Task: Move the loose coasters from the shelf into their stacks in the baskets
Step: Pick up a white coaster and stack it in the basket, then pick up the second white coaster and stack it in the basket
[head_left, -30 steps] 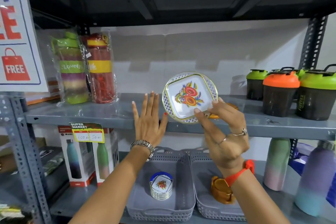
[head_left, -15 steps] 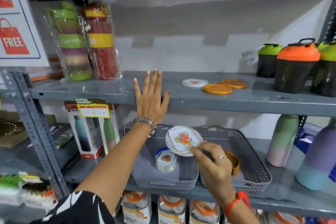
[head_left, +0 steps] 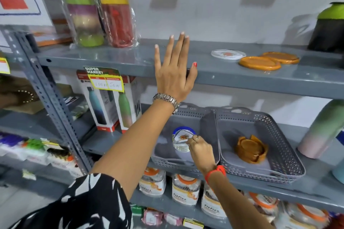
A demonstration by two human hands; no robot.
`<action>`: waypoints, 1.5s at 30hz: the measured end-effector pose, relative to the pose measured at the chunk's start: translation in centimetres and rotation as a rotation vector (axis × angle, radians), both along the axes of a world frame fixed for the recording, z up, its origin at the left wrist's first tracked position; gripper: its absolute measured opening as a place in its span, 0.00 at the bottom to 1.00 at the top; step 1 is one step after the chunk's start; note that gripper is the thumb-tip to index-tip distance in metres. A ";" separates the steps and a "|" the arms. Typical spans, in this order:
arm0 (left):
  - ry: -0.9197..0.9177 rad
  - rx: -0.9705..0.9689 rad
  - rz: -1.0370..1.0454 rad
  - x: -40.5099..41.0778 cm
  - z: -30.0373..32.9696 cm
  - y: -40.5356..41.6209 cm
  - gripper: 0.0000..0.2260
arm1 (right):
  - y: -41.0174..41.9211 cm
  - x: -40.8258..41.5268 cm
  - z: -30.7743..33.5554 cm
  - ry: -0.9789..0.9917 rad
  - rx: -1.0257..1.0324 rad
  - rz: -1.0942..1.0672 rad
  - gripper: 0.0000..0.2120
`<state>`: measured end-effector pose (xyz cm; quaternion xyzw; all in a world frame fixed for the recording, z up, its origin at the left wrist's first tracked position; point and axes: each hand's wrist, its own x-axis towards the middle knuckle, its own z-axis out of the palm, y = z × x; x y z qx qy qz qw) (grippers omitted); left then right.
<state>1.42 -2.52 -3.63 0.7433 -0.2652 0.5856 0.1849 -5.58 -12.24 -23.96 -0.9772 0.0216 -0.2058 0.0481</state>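
My right hand (head_left: 201, 149) is low inside the left grey basket (head_left: 163, 158), pinching a white flowered coaster (head_left: 181, 138) that rests on top of the white coaster stack (head_left: 181, 147). My left hand (head_left: 174, 72) lies flat and open against the front edge of the upper shelf (head_left: 242, 78). On that shelf lie one loose white flowered coaster (head_left: 228, 54) and two loose orange coasters (head_left: 259, 63) (head_left: 281, 57). The right grey basket (head_left: 290, 161) holds a stack of orange coasters in a brown holder (head_left: 251, 148).
Wrapped bottles (head_left: 98, 5) stand at the shelf's left, a green-lidded shaker (head_left: 327, 28) at its right. Boxed bottles (head_left: 111, 102) sit left of the baskets, a pastel bottle (head_left: 322, 128) right of them. Jars (head_left: 184, 189) fill the shelf below.
My right hand has carried the white coaster down from the upper shelf into the left basket and onto the white stack. My left hand stayed on the shelf edge.
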 end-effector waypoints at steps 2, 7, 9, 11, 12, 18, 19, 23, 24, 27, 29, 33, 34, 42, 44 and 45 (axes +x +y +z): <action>-0.011 -0.004 0.001 0.2 -0.1 -0.1 0.26 | -0.1 1.1 -0.8 0.034 0.020 -0.008 0.22; -0.029 -0.023 0.004 0.5 -0.1 -0.2 0.26 | -0.5 2.9 -1.4 0.173 0.069 0.026 0.12; -0.032 -0.026 0.002 0.5 0.1 -0.3 0.26 | -0.7 3.6 -1.6 0.254 0.033 0.017 0.07; -0.033 -0.024 -0.001 0.5 0.2 -0.3 0.26 | -0.9 3.9 -1.7 0.333 0.035 0.020 0.10; -0.031 -0.023 -0.002 0.5 0.1 -0.3 0.26 | -1.0 4.0 -1.8 0.342 0.043 0.026 0.12; -0.013 -0.032 -0.013 0.3 0.0 -0.3 0.27 | -1.1 3.8 -1.6 0.361 -0.013 0.092 0.17; -0.009 -0.029 -0.016 0.3 0.0 -0.3 0.26 | -1.0 3.7 -1.6 0.364 -0.029 0.099 0.17; 0.000 -0.028 -0.019 0.3 -0.1 -0.2 0.26 | -0.7 3.5 -1.0 0.373 -0.094 0.125 0.20; 0.001 -0.030 -0.022 0.3 -0.1 -0.2 0.26 | -0.6 3.6 -0.9 0.369 -0.105 0.128 0.21; -0.002 -0.033 -0.025 0.3 -0.1 -0.2 0.26 | -0.8 3.9 -0.9 0.354 -0.071 0.117 0.24; -0.008 -0.037 -0.026 0.3 0.0 -0.2 0.26 | -0.9 4.0 -1.0 0.373 -0.081 0.126 0.24; -0.018 -0.034 -0.027 0.4 0.0 -0.2 0.26 | -0.9 4.2 -1.0 0.372 -0.114 0.153 0.19; -0.019 -0.034 -0.026 0.4 0.0 -0.3 0.26 | -0.9 4.1 -0.9 0.371 -0.115 0.161 0.17; -0.017 -0.039 -0.029 0.4 -0.1 -0.3 0.26 | -1.8 3.9 -1.2 0.386 -0.089 0.140 0.16; -0.014 -0.038 -0.029 0.4 -0.1 -0.3 0.26 | -2.0 4.2 -1.2 0.387 -0.070 0.117 0.16; -0.014 -0.036 -0.028 0.4 -0.1 -0.3 0.26 | -2.0 4.3 -1.1 0.387 -0.064 0.107 0.17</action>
